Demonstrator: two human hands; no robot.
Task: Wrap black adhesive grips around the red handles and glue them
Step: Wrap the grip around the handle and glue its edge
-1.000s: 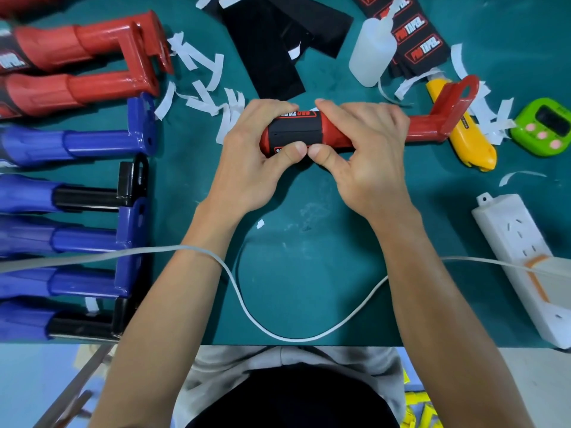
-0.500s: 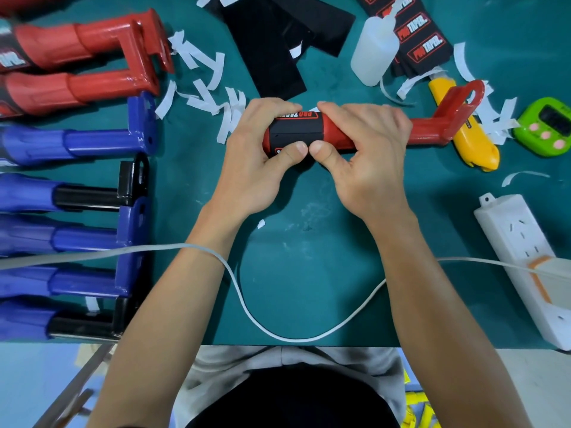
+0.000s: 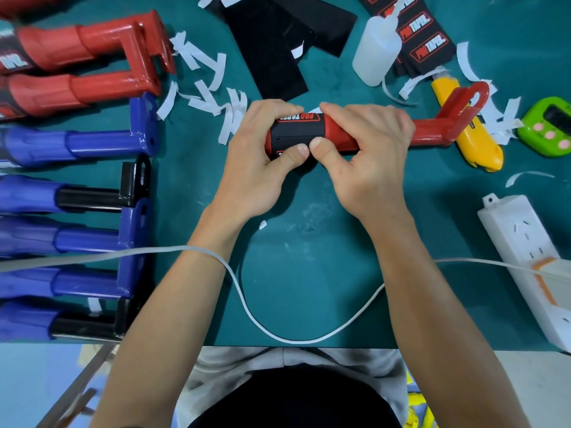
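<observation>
The left hand (image 3: 256, 168) curls over the left end of the red handle (image 3: 432, 131). Its fingers lie on the far side and its thumb (image 3: 298, 151) presses the near face of the black grip (image 3: 296, 131), which is wound round that end. The right hand (image 3: 367, 162) clasps the same handle just to the right, and its thumb (image 3: 319, 145) touches the left thumb tip at the grip's right edge. Both hands are therefore closed on the one piece, held at or just above the green mat (image 3: 309, 257); I cannot tell whether it touches.

The handle's long axis runs left to right across the person's front. The wrapped end sits between the hands, and the bare red shaft and hooked bracket stick out to the right, over a yellow utility knife (image 3: 475, 146). A thin line runs along the black band above the thumbs. It is probably the seam, so pressing it down looks like the step in hand.

The glue bottle (image 3: 375, 54) stands far and slightly right, nearer the right hand, which is the likelier one to fetch it.

On the far side of the grip, red-outlined lettering reads "PRO TAPE", with the rest hidden by fingers. The stack of printed grips (image 3: 423, 35) beside the bottle reads "PRO TAPER". Plain black pieces (image 3: 268, 57) lie far centre, with white backing strips (image 3: 210, 88) scattered to their left.

The finished red handles (image 3: 77, 50) at far left show only white fragments of lettering. Blue handles (image 3: 77, 143) are lined up below them. A green timer (image 3: 553, 131) sits at right, too small to read, and nearer than it lies a white power strip (image 3: 525, 251).
</observation>
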